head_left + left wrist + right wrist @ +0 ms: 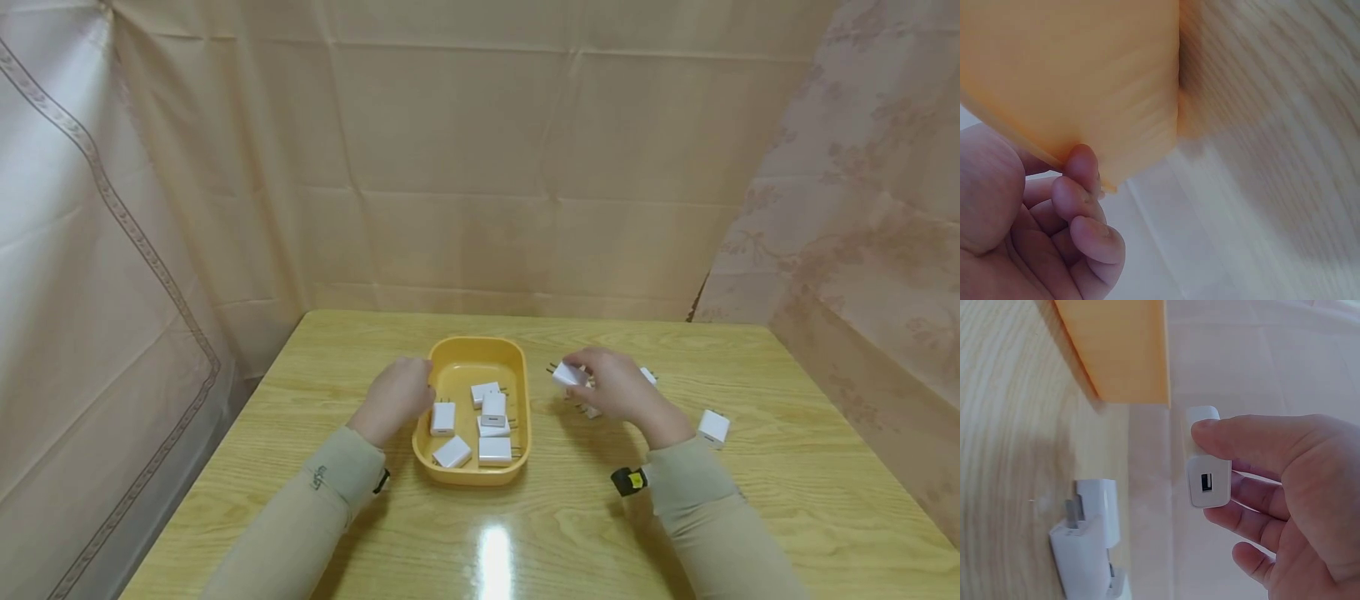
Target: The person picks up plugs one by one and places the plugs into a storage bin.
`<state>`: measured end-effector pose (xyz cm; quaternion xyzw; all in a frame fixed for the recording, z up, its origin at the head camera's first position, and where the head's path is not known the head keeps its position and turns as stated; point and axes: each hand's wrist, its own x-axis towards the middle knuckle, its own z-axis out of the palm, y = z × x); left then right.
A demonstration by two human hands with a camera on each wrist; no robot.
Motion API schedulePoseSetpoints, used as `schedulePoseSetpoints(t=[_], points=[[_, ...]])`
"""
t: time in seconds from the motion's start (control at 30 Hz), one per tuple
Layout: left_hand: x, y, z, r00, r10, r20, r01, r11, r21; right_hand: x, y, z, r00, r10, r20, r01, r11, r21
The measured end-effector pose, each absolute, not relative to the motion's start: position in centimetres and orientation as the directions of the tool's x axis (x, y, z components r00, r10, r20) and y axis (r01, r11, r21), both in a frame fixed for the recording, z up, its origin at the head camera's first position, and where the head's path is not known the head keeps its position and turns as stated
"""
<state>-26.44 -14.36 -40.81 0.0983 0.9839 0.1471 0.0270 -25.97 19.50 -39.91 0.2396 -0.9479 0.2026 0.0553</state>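
Note:
A yellow tray point(472, 477) holds several white chargers point(495, 451) with metal prongs. On the tray's left rim, the left hand point(399, 395) grips the edge; in the left wrist view its thumb and fingers point(1081, 167) pinch the rim of the tray point(1104, 75). To the right of the tray, the right hand point(618, 387) pinches one white charger point(570, 374), its prongs toward the tray. The right wrist view shows this charger point(1209, 481), USB port visible, between thumb and fingers of the right hand point(1297, 481), raised above the table.
Other chargers point(1082, 556) lie on the wooden table point(570, 533) beneath the right hand, partly hidden by it in the head view. One more charger point(713, 427) lies farther right, and another point(648, 376) just behind the hand. Cloth hangs point(465, 167) behind the table and at both sides.

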Motion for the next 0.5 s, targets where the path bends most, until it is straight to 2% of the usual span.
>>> schedulePoseSetpoints(t=[0.5], points=[[-26.5, -14.4, -40.9, -0.979, 0.205, -0.013, 0.193, 0.938, 0.289, -25.8, 19.6, -38.7, -0.877, -0.433, 0.209, -0.481, 0.792, -0.376]])
